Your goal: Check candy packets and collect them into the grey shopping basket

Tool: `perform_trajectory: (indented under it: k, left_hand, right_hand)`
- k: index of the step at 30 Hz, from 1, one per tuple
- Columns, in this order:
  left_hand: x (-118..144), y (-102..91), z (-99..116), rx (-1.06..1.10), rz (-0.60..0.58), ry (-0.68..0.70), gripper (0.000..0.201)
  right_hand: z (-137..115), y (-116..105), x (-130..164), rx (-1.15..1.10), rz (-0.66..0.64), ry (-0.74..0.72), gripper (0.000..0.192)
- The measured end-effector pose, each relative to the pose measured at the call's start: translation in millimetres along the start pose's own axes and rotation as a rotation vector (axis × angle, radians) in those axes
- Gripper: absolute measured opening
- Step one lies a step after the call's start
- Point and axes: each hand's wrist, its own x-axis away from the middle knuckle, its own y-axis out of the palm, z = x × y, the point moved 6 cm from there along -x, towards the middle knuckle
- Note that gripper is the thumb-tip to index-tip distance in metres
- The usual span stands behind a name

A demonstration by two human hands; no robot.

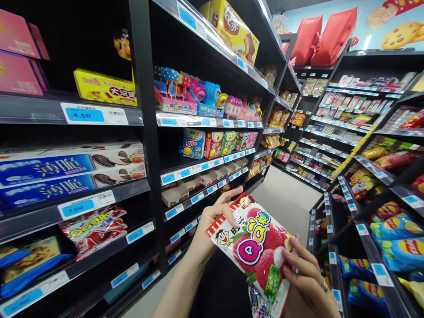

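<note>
Before me I hold up a packet of QQ gummy candy (258, 247), white with pink lychees and a red striped end, its printed face tilted up. My left hand (217, 218) grips its left end, one finger lying across the front and the thumb side behind the packet. With the fingertips of my right hand (306, 271) on the face near the right edge, the packet is held at both ends. Part of another shiny packet (259, 301) shows beneath it; what supports that one is hidden.
On the left shelves are blue wafer boxes (46, 179), a red gummy bag (96, 227) and a yellow box (104, 86). Small candy boxes (213, 143) stand further along. Chip bags (402, 254) line the right shelves. A pale aisle floor (285, 190) runs between.
</note>
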Motion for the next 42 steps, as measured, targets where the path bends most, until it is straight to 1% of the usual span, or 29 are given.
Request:
perform_trajectory:
  k: [4, 6, 7, 8, 10, 11, 12, 14, 16, 17, 18, 20, 21, 22, 24, 25, 26, 27, 29, 30, 31, 32, 33, 35, 36, 37, 38, 40, 42]
  left_hand:
    - [0, 0.6, 1, -0.017, 0.013, -0.002, 0.019]
    - [0, -0.8, 0, -0.02, 0.013, -0.004, 0.019]
    - [-1, -2.0, -1, -0.018, 0.013, -0.001, 0.018]
    - [-1, -3.8, -1, -0.026, 0.02, 0.008, 0.018]
    - [-2, -7.7, -4, -0.07, 0.039, 0.007, 0.01]
    - [-3, -9.2, -6, -0.096, 0.043, -0.025, 0.006]
    - [-4, -10.0, -10, -0.115, 0.043, -0.076, 0.008]
    - [-4, -9.8, -17, -0.111, 0.035, -0.191, 0.021]
    - [-6, -9.0, -21, -0.056, 0.071, -0.243, 0.029]
    - [-6, -8.5, -22, -0.016, 0.107, -0.235, 0.032]
    - [-7, -7.1, -24, 0.039, 0.144, -0.217, 0.036]
    - [-6, 0.5, -31, 0.182, 0.185, -0.179, 0.043]
    - [-4, 7.8, -37, 0.256, 0.168, -0.171, 0.047]
    - [-3, 17.2, -45, 0.318, 0.125, -0.17, 0.05]
    - [2, 37.8, -61, 0.375, 0.006, -0.191, 0.056]
    - [4, 45.1, -68, 0.365, -0.029, -0.195, 0.057]
    - [4, 48.5, -73, 0.347, -0.029, -0.187, 0.056]
    - [4, 48.1, -76, 0.326, -0.002, -0.174, 0.055]
    - [1, 39.0, -76, 0.271, 0.071, -0.157, 0.052]
    - [-2, 32.5, -73, 0.228, 0.084, -0.153, 0.052]
    - [-5, 26.2, -68, 0.168, 0.069, -0.155, 0.051]
    - [-7, 21.0, -62, 0.094, 0.022, -0.166, 0.05]
    - [-9, 17.0, -56, 0.012, -0.045, -0.185, 0.049]
    - [-9, 11.7, -47, -0.136, -0.198, -0.247, 0.051]
    - [-7, 10.1, -44, -0.191, -0.269, -0.289, 0.056]
    - [-5, 8.7, -42, -0.237, -0.327, -0.335, 0.061]
    - [-2, 7.3, -41, -0.283, -0.371, -0.376, 0.067]
    - [3, 4.9, -41, -0.367, -0.436, -0.454, 0.077]
    - [8, 3.6, -43, -0.425, -0.491, -0.52, 0.081]
  right_hand:
    - [-1, -3, -1, -0.001, -0.071, 0.012, 0.01]
    - [4, -2, 0, -0.001, -0.11, 0.043, 0.006]
    - [7, -2, 1, -0.002, -0.105, 0.056, 0.006]
    - [11, -3, 3, 0.001, -0.07, 0.059, 0.006]
    - [19, -10, 6, 0.034, 0.074, 0.078, 0.007]
    - [25, -14, 8, 0.05, 0.149, 0.109, 0.007]
    - [31, -17, 10, 0.049, 0.2, 0.16, 0.007]
    - [44, -15, 12, -0.02, 0.198, 0.32, 0.011]
    - [53, -9, 12, -0.159, 0.177, 0.493, 0.016]
    - [56, -6, 12, -0.227, 0.217, 0.566, 0.019]
    - [58, -5, 13, -0.284, 0.303, 0.622, 0.021]
    - [58, -1, 17, -0.379, 0.528, 0.661, 0.024]
    - [58, 3, 19, -0.419, 0.627, 0.651, 0.025]
    - [58, 8, 21, -0.452, 0.697, 0.629, 0.026]
    - [59, 20, 24, -0.491, 0.741, 0.591, 0.025]
    - [61, 26, 25, -0.492, 0.709, 0.591, 0.024]
    - [64, 32, 25, -0.484, 0.635, 0.604, 0.022]
    - [68, 38, 25, -0.465, 0.511, 0.627, 0.021]
    - [77, 48, 24, -0.429, 0.144, 0.679, 0.024]
    - [81, 50, 25, -0.422, -0.036, 0.694, 0.028]
    - [86, 47, 26, -0.425, -0.158, 0.7, 0.032]
    - [91, 41, 26, -0.447, -0.2, 0.693, 0.036]
    - [95, 31, 23, -0.483, -0.174, 0.681, 0.039]
    - [102, 10, 18, -0.556, 0.003, 0.662, 0.036]
    - [102, 2, 16, -0.581, 0.084, 0.668, 0.035]
    - [101, -4, 15, -0.593, 0.139, 0.685, 0.038]
    - [98, -8, 15, -0.589, 0.161, 0.714, 0.047]
    - [89, -12, 16, -0.534, 0.149, 0.793, 0.063]
    - [80, -15, 19, -0.436, 0.087, 0.851, 0.066]
